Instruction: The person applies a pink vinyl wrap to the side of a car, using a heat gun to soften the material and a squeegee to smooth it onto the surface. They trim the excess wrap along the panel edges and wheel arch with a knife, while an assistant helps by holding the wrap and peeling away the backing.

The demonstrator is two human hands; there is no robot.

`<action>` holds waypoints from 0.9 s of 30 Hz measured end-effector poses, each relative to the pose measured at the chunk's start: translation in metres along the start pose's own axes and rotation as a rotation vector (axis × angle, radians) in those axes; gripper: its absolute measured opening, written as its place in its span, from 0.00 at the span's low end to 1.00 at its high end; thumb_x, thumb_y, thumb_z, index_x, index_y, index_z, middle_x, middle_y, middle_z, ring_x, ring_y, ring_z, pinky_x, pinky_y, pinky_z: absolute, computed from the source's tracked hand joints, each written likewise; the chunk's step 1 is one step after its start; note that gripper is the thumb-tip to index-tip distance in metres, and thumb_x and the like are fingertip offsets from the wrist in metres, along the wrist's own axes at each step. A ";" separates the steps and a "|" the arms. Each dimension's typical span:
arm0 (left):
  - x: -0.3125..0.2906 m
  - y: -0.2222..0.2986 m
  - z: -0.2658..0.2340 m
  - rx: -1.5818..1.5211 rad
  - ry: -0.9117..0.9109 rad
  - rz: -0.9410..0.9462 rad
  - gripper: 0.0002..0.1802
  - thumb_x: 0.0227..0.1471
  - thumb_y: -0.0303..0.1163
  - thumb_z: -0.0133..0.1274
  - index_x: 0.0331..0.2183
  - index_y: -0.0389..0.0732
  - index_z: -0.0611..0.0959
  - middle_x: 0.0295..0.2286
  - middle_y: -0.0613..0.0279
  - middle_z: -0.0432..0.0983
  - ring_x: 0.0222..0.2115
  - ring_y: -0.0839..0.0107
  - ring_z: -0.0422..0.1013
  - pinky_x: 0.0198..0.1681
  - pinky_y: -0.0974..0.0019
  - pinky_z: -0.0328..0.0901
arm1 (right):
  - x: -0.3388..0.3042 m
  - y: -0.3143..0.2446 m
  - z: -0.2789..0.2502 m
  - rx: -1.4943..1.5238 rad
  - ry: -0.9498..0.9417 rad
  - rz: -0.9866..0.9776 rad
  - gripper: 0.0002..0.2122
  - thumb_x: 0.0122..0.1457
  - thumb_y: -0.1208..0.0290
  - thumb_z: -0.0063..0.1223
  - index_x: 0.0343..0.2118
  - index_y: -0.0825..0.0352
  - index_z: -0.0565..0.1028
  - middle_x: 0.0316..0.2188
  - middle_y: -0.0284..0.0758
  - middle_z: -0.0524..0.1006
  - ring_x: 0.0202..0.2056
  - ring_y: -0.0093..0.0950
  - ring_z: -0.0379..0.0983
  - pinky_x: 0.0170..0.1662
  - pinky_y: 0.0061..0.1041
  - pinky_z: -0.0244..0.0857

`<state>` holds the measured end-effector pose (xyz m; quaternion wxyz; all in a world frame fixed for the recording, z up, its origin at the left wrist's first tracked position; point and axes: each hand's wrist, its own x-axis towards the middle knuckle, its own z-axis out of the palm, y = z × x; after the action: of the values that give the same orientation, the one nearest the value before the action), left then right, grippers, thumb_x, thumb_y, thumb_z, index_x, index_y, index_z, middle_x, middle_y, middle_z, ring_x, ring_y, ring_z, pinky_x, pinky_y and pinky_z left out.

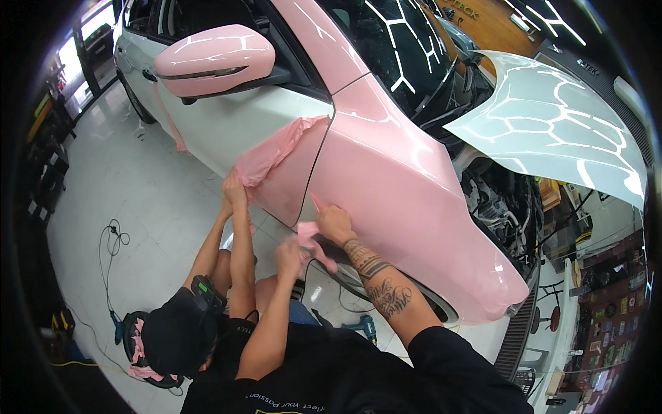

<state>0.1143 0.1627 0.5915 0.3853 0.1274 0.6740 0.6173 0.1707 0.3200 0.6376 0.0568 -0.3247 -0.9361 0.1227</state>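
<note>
Glossy pink film covers the car's front fender [386,200], and my right hand [334,223] rests at its rear lower edge. The fingers there are curled, with a narrow pink sliver [316,201] jutting past them; I cannot make out what it is. My left hand [289,255], smeared by motion, is closed on a crumpled strip of pink film [318,250] hanging below the fender. On the left, a co-worker in a black cap [176,334] grips a loose, folded sheet of pink film [276,153] on the white front door [227,117] with both hands [235,188].
A pink mirror [215,61] juts from the door. The white hood [552,114] stands raised over the engine bay [496,196]. On the floor lie a blue heat gun [364,328], a black cord [112,241] and a round black stool [138,345] with pink scraps.
</note>
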 end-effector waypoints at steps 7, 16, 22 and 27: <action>0.095 0.092 0.015 0.347 -0.246 0.195 0.30 0.54 0.54 0.49 0.19 0.34 0.74 0.14 0.59 0.68 0.11 0.72 0.64 0.14 0.65 0.60 | -0.030 -0.008 -0.027 0.065 0.024 0.011 0.15 0.55 0.63 0.45 0.23 0.71 0.78 0.26 0.51 0.76 0.30 0.49 0.74 0.36 0.44 0.68; 0.081 0.064 0.044 0.646 -0.039 0.702 0.19 0.52 0.37 0.44 0.22 0.30 0.78 0.22 0.38 0.73 0.26 0.39 0.70 0.33 0.45 0.64 | -0.054 0.009 -0.072 0.027 -0.157 -0.095 0.16 0.57 0.59 0.45 0.24 0.66 0.80 0.25 0.47 0.77 0.30 0.46 0.75 0.34 0.43 0.67; 0.044 0.062 0.049 0.660 0.148 0.817 0.13 0.51 0.32 0.46 0.26 0.31 0.77 0.21 0.37 0.72 0.26 0.42 0.71 0.30 0.46 0.63 | 0.034 -0.047 -0.091 -0.380 -0.047 -0.200 0.16 0.58 0.59 0.43 0.26 0.62 0.80 0.25 0.43 0.78 0.30 0.40 0.77 0.30 0.37 0.68; 0.030 0.067 0.063 0.608 0.085 0.731 0.13 0.50 0.32 0.47 0.29 0.31 0.80 0.21 0.39 0.74 0.25 0.42 0.72 0.30 0.46 0.65 | 0.077 -0.023 -0.046 -0.422 0.103 -0.089 0.15 0.57 0.62 0.43 0.23 0.62 0.80 0.21 0.41 0.78 0.26 0.36 0.77 0.27 0.36 0.67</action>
<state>0.1169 0.2422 0.6471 0.0604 0.4378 0.7503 0.4916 0.1055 0.3589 0.6906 0.0408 -0.2935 -0.9503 -0.0951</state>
